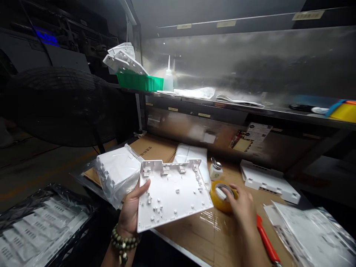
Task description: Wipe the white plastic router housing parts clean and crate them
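My left hand point(130, 207) grips a white plastic housing panel point(175, 200) by its left edge, thumb on the inner face. Small clips and posts stand up from that face, and the panel is tilted toward me. My right hand point(244, 207) is at a roll of yellow tape point(219, 205) on the bench. Its thumb and fingers curl together at the roll's core, close to a small white piece point(220, 193) lying inside. What they pinch, if anything, is hidden.
Bagged white housings point(118, 167) stand left; a pump bottle point(216, 171) is behind the tape. A red-handled tool point(267, 241) and more white panels point(314, 233) lie right. Above, a shelf holds a green bin point(140, 81). A crate of wrapped parts point(41, 230) sits lower left.
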`<state>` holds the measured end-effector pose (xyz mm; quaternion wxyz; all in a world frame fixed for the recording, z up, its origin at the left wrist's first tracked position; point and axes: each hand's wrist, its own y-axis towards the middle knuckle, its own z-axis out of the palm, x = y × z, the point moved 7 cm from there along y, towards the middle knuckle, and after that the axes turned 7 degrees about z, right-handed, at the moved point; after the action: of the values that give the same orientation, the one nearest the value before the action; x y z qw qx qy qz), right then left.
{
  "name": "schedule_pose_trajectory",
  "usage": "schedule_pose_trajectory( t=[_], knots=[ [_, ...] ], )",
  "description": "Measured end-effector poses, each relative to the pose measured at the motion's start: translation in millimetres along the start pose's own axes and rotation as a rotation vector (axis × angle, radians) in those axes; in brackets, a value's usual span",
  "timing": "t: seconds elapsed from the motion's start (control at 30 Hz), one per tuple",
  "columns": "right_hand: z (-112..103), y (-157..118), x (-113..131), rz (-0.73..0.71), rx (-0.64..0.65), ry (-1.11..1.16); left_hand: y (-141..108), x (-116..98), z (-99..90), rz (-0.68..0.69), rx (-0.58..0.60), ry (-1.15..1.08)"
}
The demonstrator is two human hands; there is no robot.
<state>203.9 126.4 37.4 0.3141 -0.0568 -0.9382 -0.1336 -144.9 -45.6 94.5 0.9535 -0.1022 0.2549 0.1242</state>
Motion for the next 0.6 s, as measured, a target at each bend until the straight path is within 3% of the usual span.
schedule_pose_trajectory(
  t=[0.1, 0.2, 0.27, 0.47, 0.53, 0.6],
  knots=[
    [-32, -6, -59, 0.130, -0.047, -0.097, -1, -8, -0.8, -0.067, 0.087, -0.045],
    [-38, -14, -129, 0.304, 0.143, -0.170, -4, -16, -2.5, -0.092, 0.147, -0.064],
    [-34, -20, -155, 0.347, 0.248, -0.141, -5, -19, -5.9, -0.090, 0.139, -0.072],
    [-42, -28, -160, 0.415, 0.284, -0.066, -3, -21, -24.5, -0.069, 0.099, -0.081],
    [-57, -31, -157, 0.496, 0.208, 0.049, -9, -30, -42.4, -0.032, 0.091, -0.083],
    [-68, -44, -141, 0.533, 0.161, 0.349, -26, -44, -70.1, 0.010, 0.057, -0.055]
  ],
)
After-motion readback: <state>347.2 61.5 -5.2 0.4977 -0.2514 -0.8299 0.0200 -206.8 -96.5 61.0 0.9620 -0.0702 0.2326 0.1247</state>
